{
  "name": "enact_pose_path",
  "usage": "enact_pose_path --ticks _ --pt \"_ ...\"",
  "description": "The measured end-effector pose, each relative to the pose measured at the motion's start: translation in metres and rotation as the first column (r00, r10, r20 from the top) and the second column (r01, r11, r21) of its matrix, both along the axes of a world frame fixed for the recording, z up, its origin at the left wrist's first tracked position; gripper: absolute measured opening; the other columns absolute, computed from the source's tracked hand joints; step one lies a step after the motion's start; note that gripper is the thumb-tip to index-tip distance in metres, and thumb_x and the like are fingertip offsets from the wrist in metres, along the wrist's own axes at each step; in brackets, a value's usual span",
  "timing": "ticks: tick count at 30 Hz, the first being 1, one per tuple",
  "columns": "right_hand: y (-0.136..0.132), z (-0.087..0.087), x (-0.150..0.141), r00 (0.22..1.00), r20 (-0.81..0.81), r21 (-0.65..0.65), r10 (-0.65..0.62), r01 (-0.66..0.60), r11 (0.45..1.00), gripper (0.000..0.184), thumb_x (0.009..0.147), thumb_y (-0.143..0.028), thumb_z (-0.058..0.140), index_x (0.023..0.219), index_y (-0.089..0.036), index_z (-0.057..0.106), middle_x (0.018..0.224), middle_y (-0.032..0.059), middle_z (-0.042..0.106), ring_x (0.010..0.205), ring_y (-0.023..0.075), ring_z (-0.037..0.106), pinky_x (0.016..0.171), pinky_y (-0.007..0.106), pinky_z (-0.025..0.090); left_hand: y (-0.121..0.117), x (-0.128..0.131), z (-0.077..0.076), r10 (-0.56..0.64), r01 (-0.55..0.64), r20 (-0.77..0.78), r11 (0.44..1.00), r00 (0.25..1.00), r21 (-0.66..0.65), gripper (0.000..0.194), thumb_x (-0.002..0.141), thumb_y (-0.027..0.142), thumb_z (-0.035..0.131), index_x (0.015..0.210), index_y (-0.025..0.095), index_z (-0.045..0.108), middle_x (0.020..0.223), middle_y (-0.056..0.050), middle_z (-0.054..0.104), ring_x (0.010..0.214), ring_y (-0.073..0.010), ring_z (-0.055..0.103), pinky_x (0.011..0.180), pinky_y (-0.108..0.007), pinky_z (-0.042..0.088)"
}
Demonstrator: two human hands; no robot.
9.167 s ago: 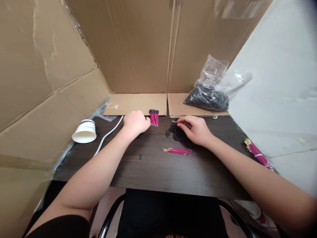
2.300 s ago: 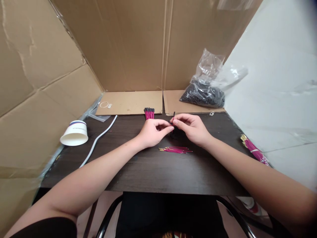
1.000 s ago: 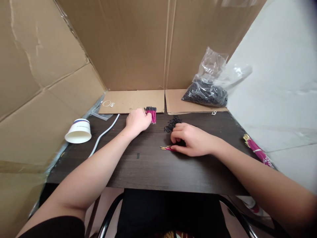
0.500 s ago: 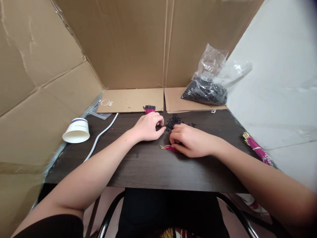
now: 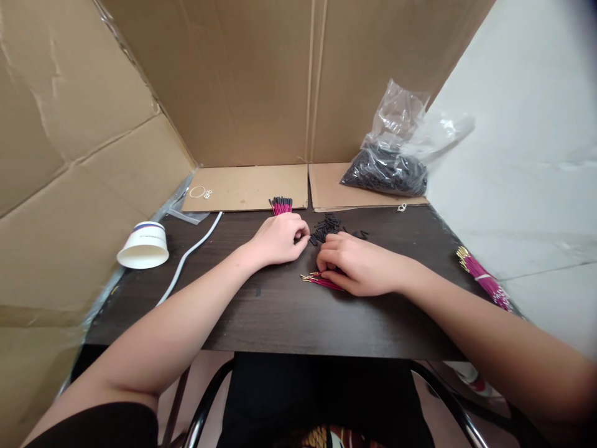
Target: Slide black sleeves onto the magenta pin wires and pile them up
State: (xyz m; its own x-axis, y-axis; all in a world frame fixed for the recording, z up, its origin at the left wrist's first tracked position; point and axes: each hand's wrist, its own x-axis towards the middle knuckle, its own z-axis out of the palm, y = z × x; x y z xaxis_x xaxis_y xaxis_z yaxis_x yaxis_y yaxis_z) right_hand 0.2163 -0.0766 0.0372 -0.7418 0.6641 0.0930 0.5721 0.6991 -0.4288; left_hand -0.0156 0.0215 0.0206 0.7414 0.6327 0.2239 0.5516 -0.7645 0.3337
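Observation:
My left hand (image 5: 280, 239) is closed, thumb and forefinger pinched at the left edge of a loose pile of short black sleeves (image 5: 326, 225); whatever is in the pinch is too small to make out. Just beyond its knuckles, a bunch of magenta wires (image 5: 282, 206) shows black tips, its lower part hidden by the hand. My right hand (image 5: 357, 264) has curled fingers over thin magenta wires with gold ends (image 5: 321, 281). These stick out leftward from under its thumb and fingers, and the fingertips are partly hidden.
A clear bag of black sleeves (image 5: 387, 171) rests on cardboard at the back right. At the right edge lies a tied magenta wire bundle (image 5: 487, 283). A white paper cup (image 5: 144, 246) and a grey cable (image 5: 186, 255) are on the left. Cardboard walls (image 5: 252, 81) enclose the back and left.
My left thumb and forefinger have drawn together into a tighter pinch. My right hand has shifted very slightly left over the magenta wires.

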Motion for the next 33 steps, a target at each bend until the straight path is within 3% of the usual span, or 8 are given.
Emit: enact_pose_path --ticks 10,22,33 --pt "-0.0008 -0.0025 -0.0042 0.999 0.052 0.126 0.003 -0.010 0.992 0.018 0.107 -0.023 0.058 0.092 -0.016 0.066 0.089 0.0086 0.064 0.089 0.0226 0.050 0.087 0.038 0.034 -0.0039 0.0008 0.0007 -0.001 0.003 -0.060 0.999 0.998 0.034 0.015 0.098 0.026 0.062 0.094 0.017 0.073 0.097 -0.008 0.072 0.093 -0.0214 0.065 0.081 -0.036 0.049" --pt "-0.0021 -0.0028 -0.0076 0.989 0.143 0.180 -0.029 0.003 0.984 0.026 0.113 -0.026 0.047 0.093 -0.016 0.061 0.092 0.0095 0.062 0.090 0.0228 0.047 0.088 0.040 0.035 -0.0059 0.0009 0.0044 -0.005 0.004 -0.102 1.000 0.995 -0.007 0.012 0.099 0.027 0.060 0.099 0.018 0.068 0.105 -0.007 0.071 0.094 -0.0209 0.064 0.083 -0.037 0.049" --pt "-0.0036 0.0029 -0.0032 0.988 0.143 0.154 -0.061 0.039 0.987 0.018 0.109 -0.025 0.054 0.097 -0.016 0.063 0.099 0.0110 0.064 0.095 0.0249 0.050 0.089 0.041 0.032 -0.0060 0.0011 -0.0009 -0.048 0.052 -0.122 0.998 0.991 0.034 0.010 0.100 0.024 0.055 0.097 0.017 0.062 0.104 -0.009 0.069 0.094 -0.0215 0.061 0.082 -0.037 0.049"
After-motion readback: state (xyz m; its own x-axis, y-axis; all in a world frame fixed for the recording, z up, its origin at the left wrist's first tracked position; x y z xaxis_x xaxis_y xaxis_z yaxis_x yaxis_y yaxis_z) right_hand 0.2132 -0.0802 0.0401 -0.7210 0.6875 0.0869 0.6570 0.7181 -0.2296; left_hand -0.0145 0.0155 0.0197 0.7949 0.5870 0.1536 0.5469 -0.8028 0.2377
